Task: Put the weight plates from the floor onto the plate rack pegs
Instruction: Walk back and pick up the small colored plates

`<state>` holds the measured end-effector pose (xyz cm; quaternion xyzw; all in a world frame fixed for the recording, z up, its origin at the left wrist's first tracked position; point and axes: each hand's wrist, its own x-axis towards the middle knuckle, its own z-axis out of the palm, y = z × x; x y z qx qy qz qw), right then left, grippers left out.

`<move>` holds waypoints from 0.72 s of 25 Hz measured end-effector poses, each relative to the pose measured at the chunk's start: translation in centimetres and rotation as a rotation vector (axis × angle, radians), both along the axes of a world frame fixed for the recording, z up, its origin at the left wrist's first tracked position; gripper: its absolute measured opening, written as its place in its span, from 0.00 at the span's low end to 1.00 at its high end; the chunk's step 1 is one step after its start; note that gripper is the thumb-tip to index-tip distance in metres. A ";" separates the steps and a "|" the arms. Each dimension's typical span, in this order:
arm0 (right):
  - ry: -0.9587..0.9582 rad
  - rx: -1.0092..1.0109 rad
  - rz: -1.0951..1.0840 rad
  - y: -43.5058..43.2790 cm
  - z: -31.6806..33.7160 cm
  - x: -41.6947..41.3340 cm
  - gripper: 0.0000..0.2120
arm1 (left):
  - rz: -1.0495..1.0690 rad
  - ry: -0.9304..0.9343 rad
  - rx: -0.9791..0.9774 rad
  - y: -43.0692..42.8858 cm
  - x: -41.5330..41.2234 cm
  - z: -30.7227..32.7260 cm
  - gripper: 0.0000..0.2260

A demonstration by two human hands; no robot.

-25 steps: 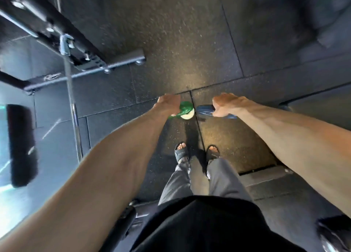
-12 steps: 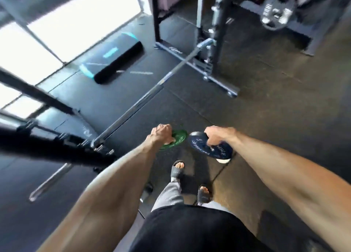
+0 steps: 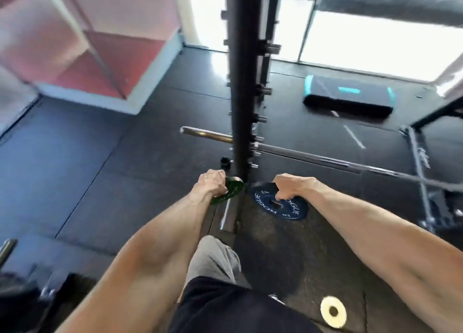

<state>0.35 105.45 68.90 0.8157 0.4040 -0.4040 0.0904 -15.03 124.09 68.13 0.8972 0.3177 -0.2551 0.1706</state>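
Left hand [image 3: 212,186] grips green plate [image 3: 231,191]; right hand [image 3: 290,186] grips blue plate [image 3: 280,204] beside it

matt rubber floor [image 3: 100,172], shiny metal barbell [image 3: 313,153]

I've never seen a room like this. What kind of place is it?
Probably a gym: a barbell lies on the floor, a rack post with pegs stands ahead, the left hand grips a green plate, the right hand a blue plate.
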 end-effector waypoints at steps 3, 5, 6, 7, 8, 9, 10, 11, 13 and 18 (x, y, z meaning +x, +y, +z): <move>0.001 0.049 0.152 9.3 -0.8 -1.1 0.13 | 0.160 0.000 -0.008 6.7 -3.8 0.3 0.19; 0.000 0.063 0.241 16.3 -1.4 -2.4 0.13 | 0.271 -0.011 -0.043 12.2 -6.4 -0.2 0.22; 0.002 0.063 0.286 19.5 -1.7 -3.2 0.13 | 0.323 -0.019 -0.057 14.8 -7.5 -0.5 0.22; 0.010 0.075 0.310 22.9 -2.1 -3.6 0.13 | 0.376 -0.038 -0.066 17.6 -8.5 -1.0 0.22; 0.031 0.098 0.308 26.1 -2.3 -4.2 0.13 | 0.430 -0.072 -0.090 20.5 -9.6 -1.6 0.21; 0.058 0.119 0.295 29.7 -2.5 -4.9 0.12 | 0.479 -0.119 -0.129 23.7 -10.6 -2.0 0.18; 0.086 0.137 0.281 32.6 -2.6 -5.6 0.12 | 0.522 -0.168 -0.156 26.4 -11.7 -2.2 0.16; 0.105 0.162 0.277 35.5 -2.5 -6.3 0.11 | 0.561 -0.214 -0.157 29.0 -12.7 -2.2 0.14; 0.164 0.237 0.265 41.3 -1.9 -7.3 0.09 | 0.628 -0.297 -0.186 33.8 -14.5 -2.0 0.13; 0.303 0.349 0.199 54.0 0.1 -8.8 0.07 | 0.703 -0.390 -0.269 43.6 -17.2 -2.1 0.30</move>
